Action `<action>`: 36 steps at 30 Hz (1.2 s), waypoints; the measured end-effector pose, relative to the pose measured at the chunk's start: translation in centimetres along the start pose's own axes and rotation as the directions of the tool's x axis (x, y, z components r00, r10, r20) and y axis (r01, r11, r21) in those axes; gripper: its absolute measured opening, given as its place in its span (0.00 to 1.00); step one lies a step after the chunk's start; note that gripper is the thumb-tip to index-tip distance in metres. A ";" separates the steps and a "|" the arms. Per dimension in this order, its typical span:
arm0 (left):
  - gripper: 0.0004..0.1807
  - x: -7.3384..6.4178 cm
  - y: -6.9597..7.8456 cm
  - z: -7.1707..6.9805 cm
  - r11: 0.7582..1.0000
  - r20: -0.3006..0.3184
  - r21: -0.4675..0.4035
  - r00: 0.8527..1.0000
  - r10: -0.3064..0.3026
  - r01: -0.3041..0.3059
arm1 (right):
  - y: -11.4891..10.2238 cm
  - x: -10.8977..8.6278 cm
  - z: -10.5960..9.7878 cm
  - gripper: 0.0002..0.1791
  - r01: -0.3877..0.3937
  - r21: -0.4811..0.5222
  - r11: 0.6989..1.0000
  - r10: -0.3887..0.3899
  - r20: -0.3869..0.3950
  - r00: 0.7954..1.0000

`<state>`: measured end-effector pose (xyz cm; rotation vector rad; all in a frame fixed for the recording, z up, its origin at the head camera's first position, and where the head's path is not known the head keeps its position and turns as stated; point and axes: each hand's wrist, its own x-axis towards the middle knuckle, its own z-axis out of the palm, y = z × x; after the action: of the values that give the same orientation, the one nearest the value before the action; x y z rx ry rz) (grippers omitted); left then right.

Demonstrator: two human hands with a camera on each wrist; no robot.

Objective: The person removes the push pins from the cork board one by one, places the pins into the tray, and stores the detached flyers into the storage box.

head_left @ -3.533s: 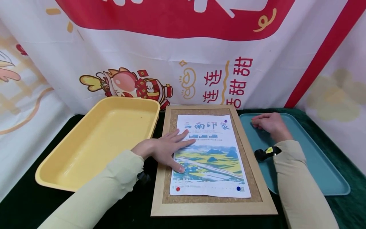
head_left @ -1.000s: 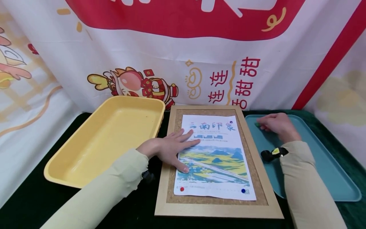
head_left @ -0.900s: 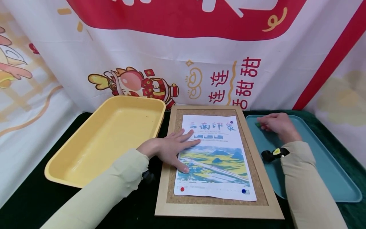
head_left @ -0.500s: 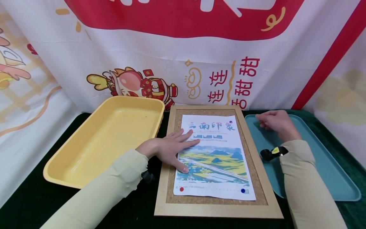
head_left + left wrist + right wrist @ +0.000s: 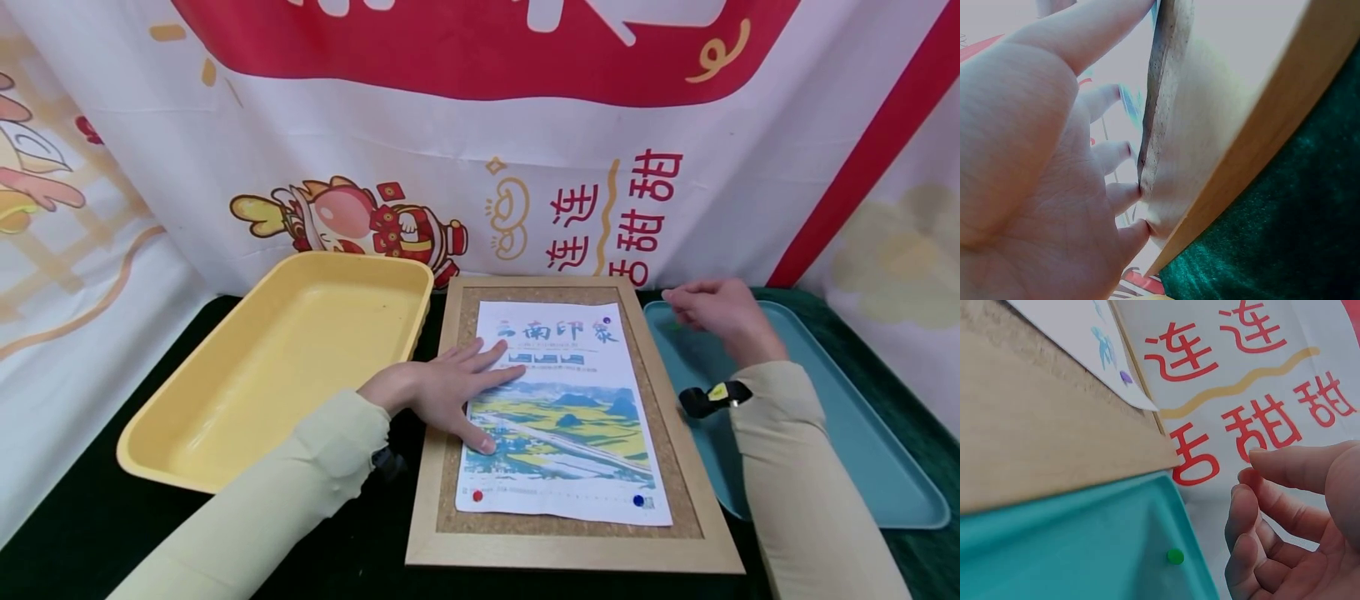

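A printed landscape poster point(image 5: 555, 433) lies on a wood-framed cork board point(image 5: 570, 550). My left hand point(image 5: 457, 387) rests on its left side with fingers spread; in the left wrist view its fingertips touch the sheet. A red pushpin point(image 5: 477, 496) and a blue pushpin point(image 5: 638, 501) sit at the lower corners, and a purple-blue pushpin point(image 5: 1125, 377) at the upper right. My right hand point(image 5: 723, 315) hovers over the far left corner of the teal tray point(image 5: 825, 442), thumb and forefinger tips together. Whether something small is between them is hidden. A green pushpin point(image 5: 1175, 556) stays in the tray.
A yellow tray point(image 5: 270, 367) stands left of the board. Dark green cloth point(image 5: 337, 550) covers the table. Behind everything hangs a white and red printed backdrop point(image 5: 337, 125), close to the board's far edge.
My right hand has lifted off the tray floor and shifted slightly left and away, leaving the green pushpin behind. The left hand keeps its place on the poster.
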<state>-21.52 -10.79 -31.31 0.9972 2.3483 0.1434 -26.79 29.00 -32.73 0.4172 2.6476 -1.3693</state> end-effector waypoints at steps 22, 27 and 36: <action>0.58 0.1 -0.3 0.1 1.000 -0.005 -0.013 1.000 0.008 -0.008 | -2.7 -0.8 2.0 0.28 0.077 -0.012 0.997 -0.076 0.014 0.997; 0.58 0.2 -0.3 0.1 1.000 0.002 -0.013 1.000 0.006 -0.006 | -3.0 -0.9 2.3 0.27 0.093 -0.016 0.996 -0.093 0.017 0.996; 0.58 0.2 -0.3 0.1 1.000 0.006 -0.009 1.000 -0.001 0.001 | -3.5 -1.0 3.0 0.25 0.110 -0.022 0.994 -0.109 0.038 0.993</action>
<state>-21.73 -10.86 -31.55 0.9902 2.3410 0.1508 -26.94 24.46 -31.53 0.2452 2.6907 -1.3593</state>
